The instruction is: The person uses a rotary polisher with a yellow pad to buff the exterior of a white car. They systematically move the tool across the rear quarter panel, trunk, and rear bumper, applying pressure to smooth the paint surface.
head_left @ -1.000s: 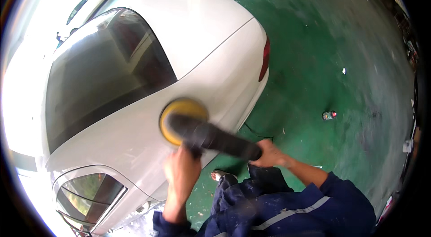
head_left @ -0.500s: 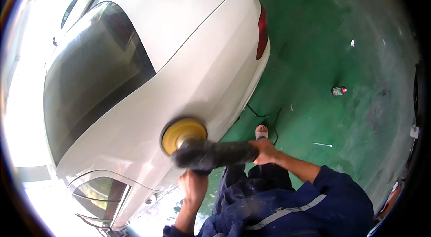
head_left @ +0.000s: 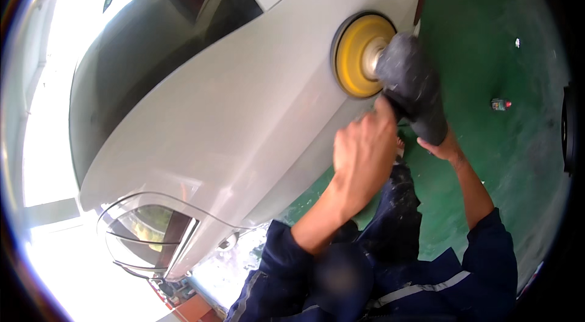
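Note:
A black car polisher (head_left: 417, 81) with a round yellow backing plate (head_left: 353, 57) is held against the rear side panel of a white car (head_left: 244, 114). The disc's face stands against the paint near the tail end, and its dark edge shows around the yellow. My left hand (head_left: 364, 145) is closed at the polisher's front, around what looks like its side handle, mostly hidden by the fingers. Around the rear end of the polisher's body wraps my right hand (head_left: 446, 146), only partly visible behind the tool.
The car's dark rear window (head_left: 164, 47) lies to the left, with a side window (head_left: 149, 227) lower down. On the green floor (head_left: 469, 35) at the right, a small bottle (head_left: 501, 104) lies on its side. My foot (head_left: 400, 145) shows below the polisher.
The polisher has moved along the panel toward the car's tail, up and right in view, and its body has swung to point down and right. Both hands have kept hold of it.

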A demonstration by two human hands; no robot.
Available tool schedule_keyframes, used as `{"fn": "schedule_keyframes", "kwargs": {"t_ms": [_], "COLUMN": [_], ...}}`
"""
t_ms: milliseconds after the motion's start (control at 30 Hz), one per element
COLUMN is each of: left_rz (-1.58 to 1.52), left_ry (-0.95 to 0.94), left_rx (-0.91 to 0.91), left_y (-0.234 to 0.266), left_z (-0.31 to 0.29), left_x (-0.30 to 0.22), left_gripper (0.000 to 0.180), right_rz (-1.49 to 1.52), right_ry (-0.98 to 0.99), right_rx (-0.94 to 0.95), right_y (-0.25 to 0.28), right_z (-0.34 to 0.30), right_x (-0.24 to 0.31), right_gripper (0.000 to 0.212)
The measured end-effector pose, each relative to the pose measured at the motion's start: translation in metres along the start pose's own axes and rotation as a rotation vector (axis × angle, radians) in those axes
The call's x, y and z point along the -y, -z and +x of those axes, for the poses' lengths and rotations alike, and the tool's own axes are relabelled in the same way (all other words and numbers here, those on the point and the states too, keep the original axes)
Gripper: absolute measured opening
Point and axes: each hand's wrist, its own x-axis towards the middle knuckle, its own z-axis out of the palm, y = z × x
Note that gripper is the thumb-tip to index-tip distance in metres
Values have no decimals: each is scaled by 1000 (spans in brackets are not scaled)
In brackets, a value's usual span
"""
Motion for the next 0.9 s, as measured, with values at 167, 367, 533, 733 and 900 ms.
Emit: {"fn": "schedule_keyframes", "kwargs": {"t_ms": [167,367,533,733,900], "left_rz": [86,72,14,-20,-95], "left_ry": [135,348,445,492,444], "left_rx": [-58,-199,-346,-312,-263], "left_y": [6,-20,-23,-1,28], "left_z": [-147,-330,-428,-413,-335], "left_x": [98,186,250,250,207], "left_gripper": [30,23,18,21,24], "right_rz": [-331,-109,-136,-203,-127], "right_ry": [385,447,435,328,293], "right_rx": [67,352,449,450,331], "right_y": [-153,-259,-322,-292,-227], "right_z": [-67,-171,-210,-216,-191], "right_x": [-24,86,137,168,180], "right_gripper": [75,38,24,22,33]}}
